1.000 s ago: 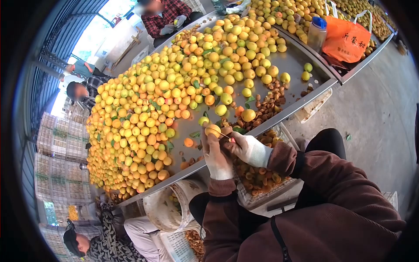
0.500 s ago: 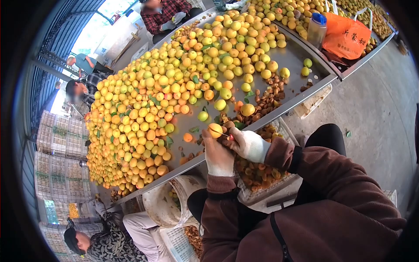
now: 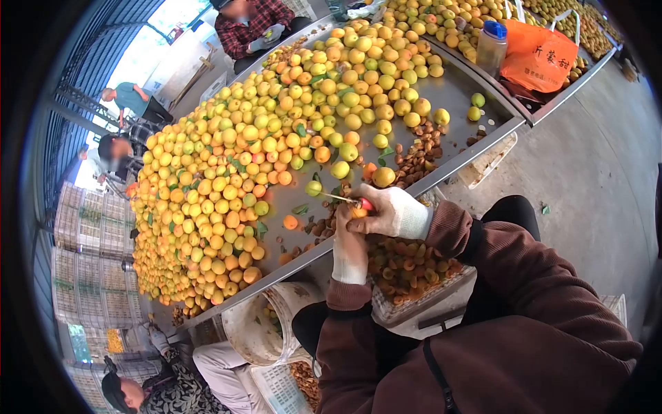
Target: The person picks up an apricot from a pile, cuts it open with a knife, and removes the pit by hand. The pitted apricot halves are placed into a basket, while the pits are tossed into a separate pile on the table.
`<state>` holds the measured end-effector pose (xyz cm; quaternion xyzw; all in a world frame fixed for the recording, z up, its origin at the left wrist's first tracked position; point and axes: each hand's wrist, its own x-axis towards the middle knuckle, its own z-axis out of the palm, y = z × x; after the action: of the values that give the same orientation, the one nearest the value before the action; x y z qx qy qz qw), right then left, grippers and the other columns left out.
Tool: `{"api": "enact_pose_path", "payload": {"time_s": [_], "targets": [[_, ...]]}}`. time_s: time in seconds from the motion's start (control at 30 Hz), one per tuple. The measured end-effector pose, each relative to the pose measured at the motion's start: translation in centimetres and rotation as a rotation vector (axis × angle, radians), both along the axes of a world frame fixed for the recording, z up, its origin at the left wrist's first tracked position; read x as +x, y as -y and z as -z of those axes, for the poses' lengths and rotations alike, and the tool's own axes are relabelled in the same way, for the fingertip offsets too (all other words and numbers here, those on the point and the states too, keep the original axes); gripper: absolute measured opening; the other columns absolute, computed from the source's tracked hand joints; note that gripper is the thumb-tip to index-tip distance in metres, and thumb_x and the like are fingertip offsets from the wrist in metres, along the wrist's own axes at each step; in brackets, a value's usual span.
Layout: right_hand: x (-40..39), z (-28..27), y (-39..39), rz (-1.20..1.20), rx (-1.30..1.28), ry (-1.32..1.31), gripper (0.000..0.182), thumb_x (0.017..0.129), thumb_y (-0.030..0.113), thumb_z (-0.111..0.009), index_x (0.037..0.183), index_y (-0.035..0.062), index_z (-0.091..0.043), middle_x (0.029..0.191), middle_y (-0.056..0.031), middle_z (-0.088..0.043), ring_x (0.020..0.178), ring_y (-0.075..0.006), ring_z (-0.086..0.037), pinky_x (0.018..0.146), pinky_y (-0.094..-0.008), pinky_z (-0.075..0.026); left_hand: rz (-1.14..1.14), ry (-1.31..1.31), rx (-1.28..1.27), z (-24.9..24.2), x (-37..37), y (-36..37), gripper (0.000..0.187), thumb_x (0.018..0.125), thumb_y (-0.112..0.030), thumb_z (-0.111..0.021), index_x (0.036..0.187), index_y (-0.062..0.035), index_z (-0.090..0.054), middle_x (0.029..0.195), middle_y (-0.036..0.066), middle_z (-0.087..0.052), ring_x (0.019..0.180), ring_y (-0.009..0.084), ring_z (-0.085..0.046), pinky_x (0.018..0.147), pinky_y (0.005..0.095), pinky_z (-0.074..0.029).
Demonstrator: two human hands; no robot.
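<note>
My left hand (image 3: 349,247), in a whitish glove, is closed around an apricot (image 3: 358,212), partly hidden by the fingers. My right hand (image 3: 398,213), gloved too, grips a small knife (image 3: 365,204) by its red handle. The thin blade points left, above the left hand's fingertips. Both hands meet over the near edge of the metal table (image 3: 463,103). Beyond them lies a big heap of yellow-orange apricots (image 3: 241,148). Brown pits (image 3: 420,157) are strewn along the table's near side. Under my hands stands a crate of split apricots (image 3: 414,265).
A white bucket (image 3: 256,330) stands left of my knees, beside a crate of pits (image 3: 303,383). An orange bag (image 3: 540,56) and a blue-capped bottle (image 3: 492,47) sit at the back right. Several people are around the table; one person (image 3: 176,386) sits at lower left.
The knife has swung from across the apricot to above the left hand, pointing left. The apricot has dropped lower between my hands and is more covered. The view has shifted slightly.
</note>
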<state>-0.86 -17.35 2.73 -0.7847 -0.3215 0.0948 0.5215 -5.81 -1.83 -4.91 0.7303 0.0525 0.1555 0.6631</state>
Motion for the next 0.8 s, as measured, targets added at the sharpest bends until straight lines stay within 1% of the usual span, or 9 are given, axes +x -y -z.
{"api": "enact_pose_path", "payload": {"time_s": [0.03, 0.07, 0.17, 0.2, 0.43, 0.5, 0.57, 0.7, 0.8], "targets": [[0.2, -0.1, 0.2, -0.086, -0.088, -0.072, 0.055, 0.082, 0.045, -0.072, 0.113, 0.0046, -0.050, 0.084, -0.0183, -0.065, 0.081, -0.0356, -0.067, 0.070, -0.0387, -0.052, 0.018, 0.052, 0.326, -0.1, -0.1, -0.2, 0.046, 0.099, -0.045, -0.041, 0.108, -0.0034, -0.058, 0.095, 0.007, -0.064, 0.089, 0.0228, -0.064, 0.078, 0.0354, -0.053], [0.2, 0.8, 0.1, -0.071, -0.048, 0.009, 0.055, 0.082, 0.045, -0.072, 0.114, 0.0048, -0.051, 0.084, -0.0168, -0.066, 0.080, -0.0338, -0.067, 0.070, -0.0372, -0.053, 0.073, -0.158, -0.082, -0.1, 0.3, -0.7, 0.039, 0.096, -0.043, -0.047, 0.105, -0.0075, -0.059, 0.085, 0.002, -0.061, 0.068, 0.0171, -0.061, 0.057, 0.0317, -0.049], [-0.1, 0.9, 0.2, -0.090, -0.064, -0.129, 0.052, 0.083, 0.043, -0.072, 0.112, 0.0051, -0.053, 0.085, -0.0157, -0.067, 0.080, -0.0314, -0.068, 0.069, -0.0365, -0.053, 0.084, -0.326, -0.329, 0.7, -0.6, -2.2, 0.035, 0.093, -0.043, -0.051, 0.100, -0.0102, -0.058, 0.074, -0.001, -0.056, 0.052, 0.0111, -0.050, 0.046, 0.0279, -0.037], [-0.3, 0.8, 0.3, -0.051, -0.087, -0.055, 0.048, 0.084, 0.041, -0.072, 0.110, 0.0048, -0.054, 0.086, -0.0151, -0.068, 0.080, -0.0288, -0.069, 0.070, -0.0356, -0.053, 0.226, -0.452, -0.538, -3.7, -1.7, -1.3, 0.038, 0.097, -0.033, -0.049, 0.116, -0.0013, -0.056, 0.089, 0.007, -0.059, 0.068, 0.0157, -0.059, 0.056, 0.0304, -0.049], [-1.0, 1.9, 0.5, 0.028, 0.029, -0.133, 0.043, 0.085, 0.036, -0.071, 0.109, 0.0042, -0.055, 0.084, -0.0116, -0.066, 0.080, -0.0235, -0.068, 0.071, -0.0332, -0.053, 0.224, -0.348, -0.357, -4.0, -2.1, 0.4, 0.031, 0.097, -0.030, -0.048, 0.105, -0.0014, -0.057, 0.083, 0.008, -0.057, 0.057, 0.0134, -0.053, 0.047, 0.0272, -0.043], [-0.8, 3.5, 0.0, 0.150, 0.397, -0.379, 0.036, 0.086, 0.031, -0.064, 0.105, 0.0018, -0.055, 0.084, -0.0084, -0.066, 0.079, -0.0175, -0.065, 0.069, -0.0324, -0.052, 0.222, -0.377, -0.584, -4.4, -2.1, 1.1, 0.029, 0.096, -0.025, -0.047, 0.104, 0.0011, -0.055, 0.088, 0.010, -0.060, 0.058, 0.0153, -0.055, 0.049, 0.0268, -0.044], [0.3, 4.2, -0.2, 0.253, 0.558, -0.610, 0.030, 0.087, 0.023, -0.061, 0.106, 0.0004, -0.060, 0.086, -0.0017, -0.061, 0.079, -0.0102, -0.056, 0.069, -0.0248, -0.048, 0.266, -0.269, -0.340, -2.3, -2.0, 0.3, 0.032, 0.093, -0.022, -0.046, 0.110, 0.0039, -0.054, 0.098, 0.013, -0.061, 0.066, 0.0183, -0.059, 0.055, 0.0294, -0.047], [0.4, 1.4, 1.4, 0.229, 0.472, -0.708, 0.030, 0.089, 0.023, -0.059, 0.111, 0.0027, -0.061, 0.092, -0.0009, -0.063, 0.072, -0.0092, -0.059, 0.060, -0.0238, -0.048, 0.261, -0.160, -0.586, -3.7, -2.3, 0.0, 0.034, 0.089, -0.007, -0.052, 0.122, 0.0044, -0.053, 0.104, 0.013, -0.062, 0.085, 0.0198, -0.063, 0.073, 0.0323, -0.053], [1.3, 3.8, 1.8, 0.127, 0.093, -0.309, 0.028, 0.090, 0.025, -0.057, 0.107, 0.0035, -0.061, 0.079, -0.0042, -0.062, 0.068, -0.0099, -0.060, 0.061, -0.0267, -0.049, 0.158, -0.104, -0.663, -5.5, -2.5, -0.2, 0.037, 0.089, -0.002, -0.054, 0.126, 0.0027, -0.052, 0.112, 0.011, -0.061, 0.098, 0.0191, -0.062, 0.081, 0.0338, -0.053]]}}
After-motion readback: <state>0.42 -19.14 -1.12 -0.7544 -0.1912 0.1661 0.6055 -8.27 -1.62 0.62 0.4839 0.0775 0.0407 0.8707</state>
